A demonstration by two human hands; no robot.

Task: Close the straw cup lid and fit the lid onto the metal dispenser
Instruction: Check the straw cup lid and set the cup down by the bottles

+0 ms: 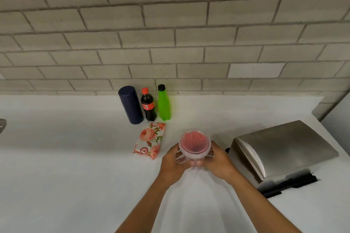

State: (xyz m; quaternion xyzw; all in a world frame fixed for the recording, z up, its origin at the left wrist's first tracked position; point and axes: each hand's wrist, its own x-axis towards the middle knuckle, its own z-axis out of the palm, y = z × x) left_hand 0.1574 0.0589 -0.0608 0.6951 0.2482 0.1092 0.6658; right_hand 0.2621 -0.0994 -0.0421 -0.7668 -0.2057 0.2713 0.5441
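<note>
A clear plastic straw cup [194, 144] filled with red straws stands on the white counter at the centre. My left hand [173, 164] wraps its left side and my right hand [217, 162] wraps its right side. Fingertips of both hands meet at the front of the cup. I cannot tell whether the clear lid is seated on top. The metal dispenser [284, 149] lies to the right, a brushed steel box with a sloped top and a black base.
Against the brick wall stand a dark blue cylinder [130, 105], a cola bottle [148, 107] and a green bottle [163, 103]. A floral packet [149, 141] lies left of the cup. A grey object [2, 125] shows at the left edge.
</note>
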